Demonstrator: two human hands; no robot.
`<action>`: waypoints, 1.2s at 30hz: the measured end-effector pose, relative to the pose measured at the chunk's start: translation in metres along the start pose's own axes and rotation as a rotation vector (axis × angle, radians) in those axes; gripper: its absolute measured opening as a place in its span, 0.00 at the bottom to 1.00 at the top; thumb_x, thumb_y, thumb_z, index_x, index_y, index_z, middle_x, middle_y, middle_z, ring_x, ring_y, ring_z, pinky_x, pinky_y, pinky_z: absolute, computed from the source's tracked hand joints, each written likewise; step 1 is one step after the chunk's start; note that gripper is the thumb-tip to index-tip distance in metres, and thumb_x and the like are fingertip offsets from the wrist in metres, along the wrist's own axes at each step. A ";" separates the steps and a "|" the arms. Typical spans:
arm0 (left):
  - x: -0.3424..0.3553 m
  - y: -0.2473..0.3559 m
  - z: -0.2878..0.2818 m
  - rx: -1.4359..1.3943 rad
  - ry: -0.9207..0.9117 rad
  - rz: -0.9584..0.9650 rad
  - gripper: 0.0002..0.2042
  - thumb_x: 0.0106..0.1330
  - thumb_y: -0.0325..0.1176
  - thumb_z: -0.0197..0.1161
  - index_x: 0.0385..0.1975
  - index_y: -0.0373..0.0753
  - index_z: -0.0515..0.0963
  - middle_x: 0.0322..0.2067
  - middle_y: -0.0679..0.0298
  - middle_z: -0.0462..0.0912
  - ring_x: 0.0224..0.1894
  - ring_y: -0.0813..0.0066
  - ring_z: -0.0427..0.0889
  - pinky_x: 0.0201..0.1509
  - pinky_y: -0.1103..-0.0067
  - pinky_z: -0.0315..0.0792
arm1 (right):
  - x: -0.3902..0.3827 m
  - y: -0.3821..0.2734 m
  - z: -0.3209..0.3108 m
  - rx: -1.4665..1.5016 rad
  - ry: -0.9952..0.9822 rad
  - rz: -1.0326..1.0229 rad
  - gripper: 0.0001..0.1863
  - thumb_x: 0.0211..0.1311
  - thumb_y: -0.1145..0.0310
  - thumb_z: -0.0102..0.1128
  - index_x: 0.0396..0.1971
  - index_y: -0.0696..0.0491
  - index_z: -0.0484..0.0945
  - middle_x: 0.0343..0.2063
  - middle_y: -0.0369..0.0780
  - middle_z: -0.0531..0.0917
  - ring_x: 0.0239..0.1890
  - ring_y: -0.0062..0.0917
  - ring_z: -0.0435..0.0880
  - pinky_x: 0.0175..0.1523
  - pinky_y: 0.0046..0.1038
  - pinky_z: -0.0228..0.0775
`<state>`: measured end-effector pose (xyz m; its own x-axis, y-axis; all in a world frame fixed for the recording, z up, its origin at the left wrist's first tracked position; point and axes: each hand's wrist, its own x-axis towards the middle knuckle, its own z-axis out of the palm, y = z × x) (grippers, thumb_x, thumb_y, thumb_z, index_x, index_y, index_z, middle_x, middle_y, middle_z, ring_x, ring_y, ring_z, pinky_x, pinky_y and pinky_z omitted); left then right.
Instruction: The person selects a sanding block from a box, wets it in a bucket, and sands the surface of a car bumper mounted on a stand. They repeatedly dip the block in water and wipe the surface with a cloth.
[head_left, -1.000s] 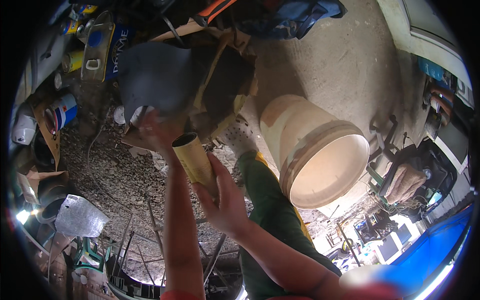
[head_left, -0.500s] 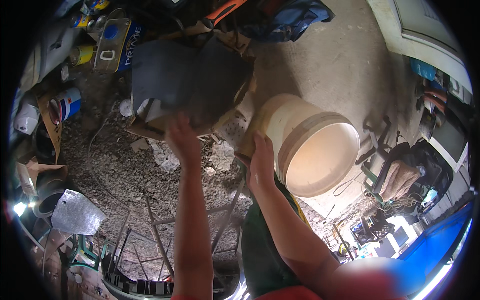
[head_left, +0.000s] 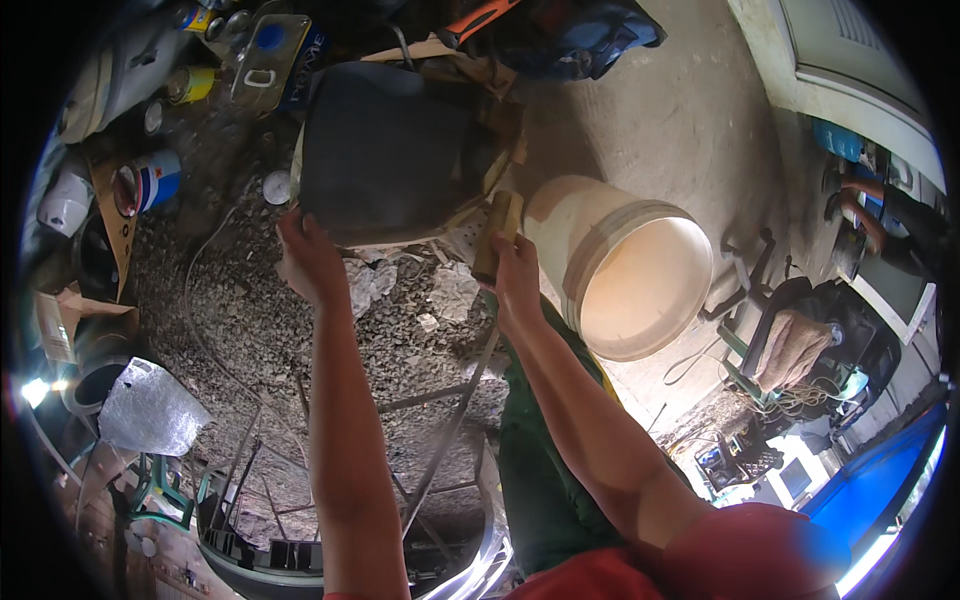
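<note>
My left hand grips the lower left edge of a large dark, cushion-like slab that lies over a tan frame. My right hand is closed around a yellowish cylinder, held upright against the slab's lower right corner. Just right of that hand a big cream bucket lies on its side, its open mouth turned toward me. Both forearms reach up from the lower edge over gravel ground.
Cans and tins crowd the upper left with a grey canister. A crumpled foil sheet lies lower left. Thin metal rods cross the gravel below. A chair with cloth and cables sit at right on the concrete floor.
The dark slab has come closer and larger. My left hand moved up to its lower left edge; my right hand now holds the yellowish cylinder beside the bucket.
</note>
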<state>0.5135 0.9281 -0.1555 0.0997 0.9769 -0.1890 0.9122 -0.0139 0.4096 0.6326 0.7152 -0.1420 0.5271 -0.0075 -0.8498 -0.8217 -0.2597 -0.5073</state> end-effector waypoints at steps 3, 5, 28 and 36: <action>0.009 -0.009 -0.003 0.168 0.086 0.076 0.11 0.74 0.42 0.52 0.46 0.45 0.78 0.41 0.63 0.85 0.42 0.61 0.85 0.43 0.63 0.75 | 0.026 0.014 -0.005 -0.167 0.035 -0.058 0.26 0.70 0.56 0.54 0.57 0.62 0.69 0.42 0.48 0.80 0.39 0.31 0.82 0.47 0.31 0.72; 0.014 0.000 -0.014 0.154 0.049 0.019 0.11 0.73 0.41 0.51 0.43 0.45 0.79 0.43 0.63 0.84 0.45 0.58 0.84 0.45 0.62 0.75 | 0.049 0.018 -0.003 -0.312 0.046 -0.132 0.26 0.69 0.55 0.55 0.55 0.63 0.71 0.44 0.53 0.81 0.42 0.39 0.82 0.50 0.36 0.71; -0.080 -0.004 0.042 -0.110 -0.127 -0.147 0.23 0.70 0.32 0.58 0.64 0.42 0.64 0.69 0.48 0.55 0.70 0.46 0.58 0.65 0.55 0.65 | 0.234 -0.073 0.057 -1.402 -0.094 -0.503 0.12 0.66 0.71 0.51 0.44 0.59 0.79 0.42 0.55 0.83 0.41 0.48 0.86 0.47 0.44 0.78; -0.180 0.034 -0.016 -0.332 -0.227 -0.049 0.24 0.66 0.26 0.60 0.63 0.36 0.65 0.67 0.42 0.58 0.69 0.39 0.60 0.68 0.56 0.66 | 0.050 -0.135 -0.011 -0.716 -0.281 -0.445 0.18 0.73 0.70 0.50 0.57 0.64 0.70 0.39 0.47 0.82 0.25 0.27 0.86 0.34 0.25 0.80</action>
<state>0.5198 0.7555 -0.0930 0.1782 0.9024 -0.3923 0.7438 0.1374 0.6541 0.7719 0.7396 -0.1144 0.6152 0.4514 -0.6464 -0.1709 -0.7240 -0.6683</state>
